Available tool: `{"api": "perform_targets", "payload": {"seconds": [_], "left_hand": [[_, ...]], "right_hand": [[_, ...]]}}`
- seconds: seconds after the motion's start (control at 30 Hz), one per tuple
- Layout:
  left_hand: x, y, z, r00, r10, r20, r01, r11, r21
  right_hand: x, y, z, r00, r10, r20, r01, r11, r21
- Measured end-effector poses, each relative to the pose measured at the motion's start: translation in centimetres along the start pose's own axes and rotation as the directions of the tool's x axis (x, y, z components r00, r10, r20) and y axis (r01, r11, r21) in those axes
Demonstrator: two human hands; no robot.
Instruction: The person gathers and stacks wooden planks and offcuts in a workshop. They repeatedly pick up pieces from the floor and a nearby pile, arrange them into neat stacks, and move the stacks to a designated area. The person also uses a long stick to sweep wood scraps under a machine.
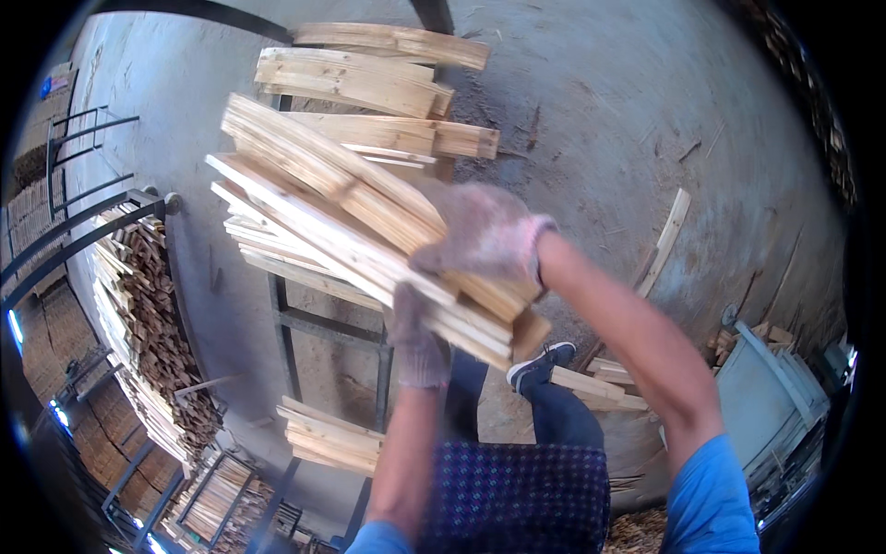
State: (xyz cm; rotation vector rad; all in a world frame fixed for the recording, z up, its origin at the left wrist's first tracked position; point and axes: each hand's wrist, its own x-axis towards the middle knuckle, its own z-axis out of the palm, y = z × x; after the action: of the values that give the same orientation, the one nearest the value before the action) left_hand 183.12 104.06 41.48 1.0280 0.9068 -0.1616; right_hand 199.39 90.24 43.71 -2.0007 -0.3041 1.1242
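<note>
A bundle of pale wooden boards [337, 226] slants across the middle of the view, held between my two gloved hands. My right hand [482, 231], in a dirty whitish-pink glove, is closed over the upper boards near their right end; motion blurs it a little. From below, my left hand [418, 337], in a greyish glove, grips the bundle's lower edge, its fingers partly hidden by the wood. Just beyond lie more boards [355, 81], stacked crosswise on a dark metal frame [332, 325]. Where the bundle overlaps the boards behind it, I cannot tell whether they touch.
Another short stack of boards [332, 439] rests on the frame's near end. A rack packed with wood pieces [152, 323] stands to the left. Loose strips [666, 242] lie on the floor at right, near a pale panel [761, 397]. My shoe [543, 362] is beside low boards [591, 380].
</note>
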Motion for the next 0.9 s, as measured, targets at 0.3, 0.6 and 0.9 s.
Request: {"api": "perform_targets", "payload": {"seconds": [0.3, 0.6, 0.9], "left_hand": [[24.5, 6.3, -2.2, 0.852, 0.424, 0.308, -0.505, 0.505, 0.701], [28.4, 11.8, -6.4, 0.862, 0.504, 0.061, -0.231, 0.282, 0.931], [32.4, 13.3, -5.4, 0.999, 0.001, 0.040, -0.035, 0.502, 0.864]], "right_hand": [[19.0, -9.5, -7.6, 0.991, -0.106, -0.083, 0.065, 0.917, -0.394], [29.7, -2.4, -1.4, 0.962, -0.058, -0.265, -0.136, 0.741, -0.657], [29.9, -2.0, -1.8, 0.905, -0.104, -0.413, -0.159, 0.817, -0.555]]}}
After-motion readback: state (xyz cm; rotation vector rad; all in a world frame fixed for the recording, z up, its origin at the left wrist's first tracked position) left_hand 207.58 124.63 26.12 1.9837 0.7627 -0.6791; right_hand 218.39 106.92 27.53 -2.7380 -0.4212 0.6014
